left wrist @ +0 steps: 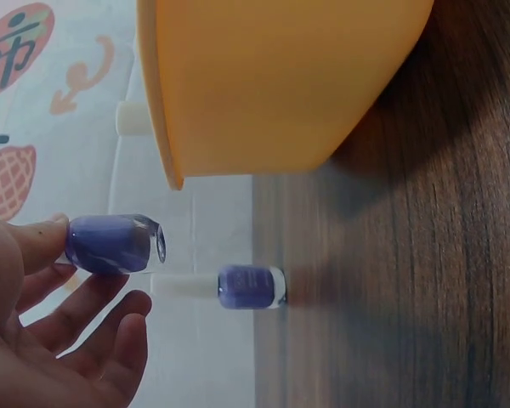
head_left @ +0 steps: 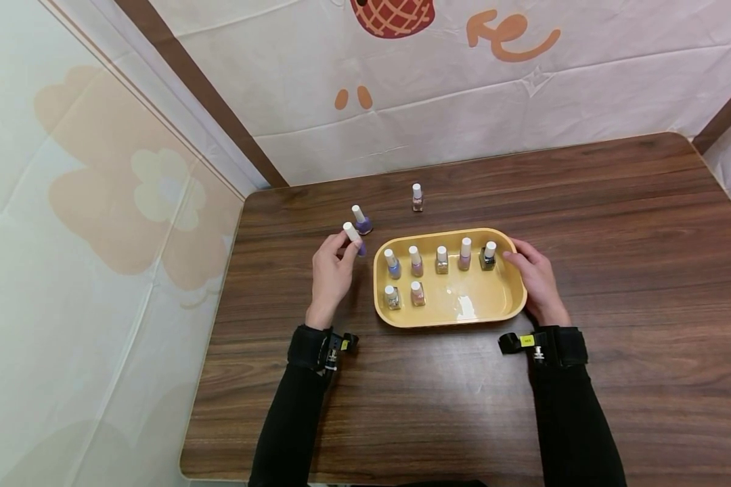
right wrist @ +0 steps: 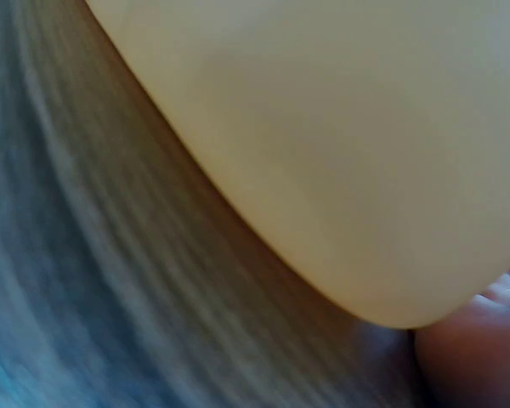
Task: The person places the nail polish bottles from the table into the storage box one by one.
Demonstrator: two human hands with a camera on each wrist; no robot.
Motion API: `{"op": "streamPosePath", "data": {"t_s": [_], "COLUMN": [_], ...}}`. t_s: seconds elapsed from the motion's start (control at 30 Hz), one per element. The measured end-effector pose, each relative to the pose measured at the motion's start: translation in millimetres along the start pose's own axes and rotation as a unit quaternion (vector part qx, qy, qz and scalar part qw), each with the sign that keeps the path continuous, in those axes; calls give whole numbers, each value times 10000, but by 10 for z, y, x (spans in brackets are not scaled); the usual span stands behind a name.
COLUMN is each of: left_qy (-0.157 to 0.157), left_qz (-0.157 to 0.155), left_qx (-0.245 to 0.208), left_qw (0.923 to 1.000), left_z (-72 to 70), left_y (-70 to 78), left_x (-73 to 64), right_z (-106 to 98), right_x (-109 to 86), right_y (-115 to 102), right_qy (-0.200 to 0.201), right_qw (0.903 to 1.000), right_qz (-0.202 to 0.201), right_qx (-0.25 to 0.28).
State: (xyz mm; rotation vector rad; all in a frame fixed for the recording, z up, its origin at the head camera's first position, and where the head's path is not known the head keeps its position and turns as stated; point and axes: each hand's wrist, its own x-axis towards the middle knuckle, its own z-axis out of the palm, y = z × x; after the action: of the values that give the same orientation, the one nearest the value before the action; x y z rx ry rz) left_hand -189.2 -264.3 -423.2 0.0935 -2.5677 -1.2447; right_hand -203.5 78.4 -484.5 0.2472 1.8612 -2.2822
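Note:
My left hand (head_left: 331, 272) pinches a purple nail polish bottle (left wrist: 110, 244) by its white cap, holding it above the table just left of the yellow tray (head_left: 451, 320). Behind it stands a second purple nail polish bottle (head_left: 363, 224), upright on the table. My right hand (head_left: 537, 279) grips the tray's right end, thumb at the rim and fingers around the outside. In the right wrist view the tray's outer wall (right wrist: 348, 170) hides most of that hand. Several nail polish bottles stand in the tray, among them a blue one (head_left: 394, 269) and a dark one (head_left: 487, 260).
Another small nail polish bottle (head_left: 417, 201) with a white cap stands on the wooden table (head_left: 633, 270) behind the tray. A printed cloth (head_left: 463, 95) hangs along the table's far edge, and another covers the left side.

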Motion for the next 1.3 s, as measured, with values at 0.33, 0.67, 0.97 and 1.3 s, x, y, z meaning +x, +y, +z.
{"op": "streamPosePath", "data": {"t_s": [0.33,0.67,0.97,1.3], "left_qy": [81,270,156,48], "left_qz": [56,387,500,714], "left_qx": [170,357,294,236], "left_qw": [9998,9982,9982,9972], "left_z": [-9,-4,22,57], "left_y": [88,173,234,321], "left_x": [-39,-89,-125,-190], "right_z": [5,3,-7,-7], "right_x": [8,13,12,7], "right_y": [7,20,11,1], "right_qy": [21,21,22,-24], "right_qw": [10000,9999,10000,10000], "right_qz": [-43,-106,20,66], "right_qx": [60,63,35,26]}}
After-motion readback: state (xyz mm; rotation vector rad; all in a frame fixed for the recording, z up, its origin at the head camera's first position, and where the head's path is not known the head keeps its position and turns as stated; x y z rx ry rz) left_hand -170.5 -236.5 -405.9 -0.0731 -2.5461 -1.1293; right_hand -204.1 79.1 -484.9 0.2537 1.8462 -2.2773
